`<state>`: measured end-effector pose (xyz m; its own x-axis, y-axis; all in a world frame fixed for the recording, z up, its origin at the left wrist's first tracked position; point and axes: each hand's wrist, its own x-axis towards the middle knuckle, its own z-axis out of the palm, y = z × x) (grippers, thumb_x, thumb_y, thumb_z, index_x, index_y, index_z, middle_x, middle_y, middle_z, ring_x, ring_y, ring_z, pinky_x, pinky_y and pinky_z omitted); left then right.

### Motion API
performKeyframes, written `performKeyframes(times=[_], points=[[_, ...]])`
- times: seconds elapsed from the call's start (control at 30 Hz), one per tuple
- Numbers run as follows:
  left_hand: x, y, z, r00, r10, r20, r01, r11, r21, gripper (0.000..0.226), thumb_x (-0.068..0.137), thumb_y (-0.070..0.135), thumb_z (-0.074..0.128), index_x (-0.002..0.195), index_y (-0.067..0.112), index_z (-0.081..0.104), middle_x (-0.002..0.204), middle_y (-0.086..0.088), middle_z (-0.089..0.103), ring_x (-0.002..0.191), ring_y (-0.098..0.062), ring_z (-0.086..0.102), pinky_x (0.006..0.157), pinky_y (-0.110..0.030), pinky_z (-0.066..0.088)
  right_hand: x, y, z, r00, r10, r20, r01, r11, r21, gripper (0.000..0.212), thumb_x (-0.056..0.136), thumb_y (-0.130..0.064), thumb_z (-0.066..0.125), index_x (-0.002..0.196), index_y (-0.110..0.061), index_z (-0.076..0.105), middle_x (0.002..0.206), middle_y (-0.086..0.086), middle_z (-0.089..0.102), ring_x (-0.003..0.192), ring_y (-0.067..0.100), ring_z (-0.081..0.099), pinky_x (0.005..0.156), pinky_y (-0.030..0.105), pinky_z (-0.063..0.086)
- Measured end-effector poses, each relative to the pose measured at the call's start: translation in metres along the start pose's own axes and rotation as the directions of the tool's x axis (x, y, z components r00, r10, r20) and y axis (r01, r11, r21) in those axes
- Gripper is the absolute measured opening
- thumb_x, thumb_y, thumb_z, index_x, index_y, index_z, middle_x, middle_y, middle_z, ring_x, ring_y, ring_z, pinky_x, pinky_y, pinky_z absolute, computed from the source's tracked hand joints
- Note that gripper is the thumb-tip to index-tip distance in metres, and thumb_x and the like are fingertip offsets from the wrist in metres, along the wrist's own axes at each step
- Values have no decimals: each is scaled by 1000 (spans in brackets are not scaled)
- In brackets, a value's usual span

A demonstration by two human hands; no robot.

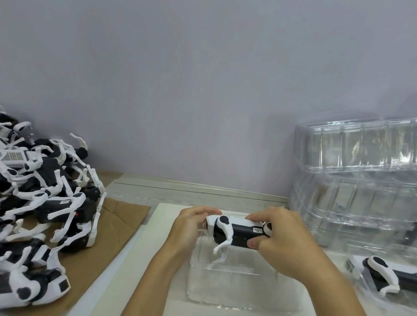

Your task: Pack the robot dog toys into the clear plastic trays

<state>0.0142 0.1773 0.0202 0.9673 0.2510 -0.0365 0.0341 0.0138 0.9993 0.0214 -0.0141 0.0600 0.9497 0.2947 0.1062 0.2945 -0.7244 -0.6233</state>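
Robot dog toy (237, 230) long axis left-right, legs down, gripped by left hand (188, 226), right hand (280, 238), above clear tray (243, 289).

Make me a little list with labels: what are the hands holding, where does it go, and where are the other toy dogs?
held toy: robot dog toy, black and white
left hand: grips its one end
right hand: grips its other end
under it: clear plastic tray on white board
waiting toys: pile of robot dog toys on cardboard, left
packed toy: packed robot dog toy, in a tray at right
spare trays: stack of clear trays, back right
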Motion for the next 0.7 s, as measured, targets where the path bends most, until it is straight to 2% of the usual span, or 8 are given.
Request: performKeyframes(times=[0.03, 0.13, 0.17, 0.27, 0.33, 0.5, 0.6, 0.7], points=[[0, 0, 0, 1000, 0, -5, 0, 1000, -3, 40, 95, 0, 43, 85, 15, 79, 110, -5, 72, 94, -19, 67, 70, -21, 50, -1, -2, 1, 1000, -4, 8, 4, 1000, -16, 31, 82, -13, 71, 107, -30, 72, 109, -6, 58, 89, 6, 54, 61, 12, 38], [0, 0, 0, 1000, 6, -11, -6, 1000, 5, 45, 95, 0, 41, 81, 18, 80, 113, -5, 70, 101, -23, 65, 78, -27, 50, -3, -7, 2, 998, -21, 51, 24, 998, -50, 16, 78, -6, 66, 86, -18, 74, 92, 5, 62, 75, 16, 55, 56, 32, 48], [0, 0, 0, 1000, 7, -7, -7, 1000, 10, 46, 95, 0, 41, 81, 18, 80, 112, -5, 71, 100, -22, 65, 77, -26, 50, -3, -8, 1, 998, -14, 57, 17, 998, -57, 15, 77, -5, 66, 84, -15, 74, 90, 6, 61, 73, 18, 56, 56, 34, 50], [-1, 1, 0, 1000, 4, -6, -3, 1000, 15, 43, 96, 0, 42, 84, 15, 80, 108, -1, 72, 85, -13, 66, 62, -16, 49, -3, -8, -1, 999, 5, 42, -1, 996, -89, 15, 76, -3, 64, 83, -13, 73, 89, 6, 60, 74, 17, 55, 54, 28, 46], [-1, 2, 1, 1000, 4, -11, -4, 1000, 12, 41, 97, -1, 41, 86, 12, 79, 104, 0, 72, 76, -7, 66, 58, -13, 48, -4, -9, 0, 999, 25, 29, -21, 994, -108, 18, 76, -2, 62, 87, -11, 73, 93, 7, 60, 82, 21, 57, 62, 33, 50], [-1, 3, 4, 1000, 21, -3, -21, 1000, 21, 39, 96, -4, 42, 87, 8, 77, 87, 8, 74, 65, 1, 65, 56, -13, 48, -5, -12, 0, 999, 52, 1, -52, 990, -131, 23, 77, 1, 61, 94, -9, 73, 101, 11, 61, 95, 28, 58, 76, 41, 53], [-1, 3, 6, 1000, 30, -6, -30, 999, 27, 38, 95, -3, 43, 83, 10, 77, 79, 14, 73, 67, -2, 65, 57, -13, 49, -4, -12, 1, 998, 57, -2, -56, 986, -158, 24, 78, 3, 59, 92, -11, 73, 100, 11, 62, 95, 28, 57, 76, 39, 52], [-1, 2, 5, 1000, 31, -2, -31, 999, 30, 39, 96, 1, 44, 81, 14, 77, 81, 16, 73, 70, -1, 65, 59, -12, 49, -4, -13, 3, 999, 48, -7, -49, 980, -194, 23, 79, 2, 57, 90, -11, 72, 99, 10, 62, 95, 27, 55, 77, 37, 52]])
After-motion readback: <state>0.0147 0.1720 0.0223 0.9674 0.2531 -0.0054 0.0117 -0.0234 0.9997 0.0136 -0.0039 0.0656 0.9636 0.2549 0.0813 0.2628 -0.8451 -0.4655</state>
